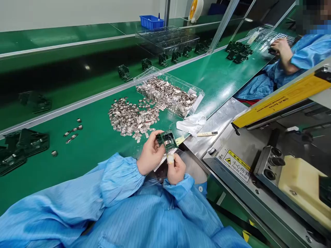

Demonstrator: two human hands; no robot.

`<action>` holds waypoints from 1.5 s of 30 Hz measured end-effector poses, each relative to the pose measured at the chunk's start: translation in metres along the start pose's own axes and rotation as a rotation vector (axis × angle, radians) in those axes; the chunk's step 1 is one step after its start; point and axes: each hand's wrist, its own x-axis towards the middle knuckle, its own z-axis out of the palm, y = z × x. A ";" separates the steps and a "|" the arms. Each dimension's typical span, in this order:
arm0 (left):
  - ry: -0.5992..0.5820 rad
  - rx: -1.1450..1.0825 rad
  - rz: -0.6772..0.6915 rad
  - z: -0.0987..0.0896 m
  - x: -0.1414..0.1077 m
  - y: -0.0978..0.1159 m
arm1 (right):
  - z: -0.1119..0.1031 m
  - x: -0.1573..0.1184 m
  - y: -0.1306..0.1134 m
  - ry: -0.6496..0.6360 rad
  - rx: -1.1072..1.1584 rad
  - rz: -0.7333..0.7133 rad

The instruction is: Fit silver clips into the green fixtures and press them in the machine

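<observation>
My left hand (pixel 151 154) grips a dark plastic housing (pixel 168 138) between thumb and fingers, tilted above the table's near edge. Just below it, my right hand (pixel 177 170) is closed, with a white covering on one fingertip close to the housing; whatever its fingers hold is hidden. Beneath both hands lies a strip with a row of small pale pieces (pixel 162 162), partly covered. Beyond them is a heap of small silvery metal parts (pixel 131 119). More such parts fill a clear plastic tray (pixel 198 100) behind the heap.
A white cloth or glove (pixel 191 124) and a pen (pixel 207 134) lie to the right, beside a machine with a yellow bar (pixel 279 98). Dark housings stand on the strip beyond the rail (pixel 90 93) and at far left (pixel 33 143). A co-worker's hands (pixel 281 48) are at upper right.
</observation>
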 end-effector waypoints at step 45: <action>-0.245 0.066 0.012 -0.034 -0.041 0.026 | -0.010 0.008 -0.097 -0.006 -0.167 -0.092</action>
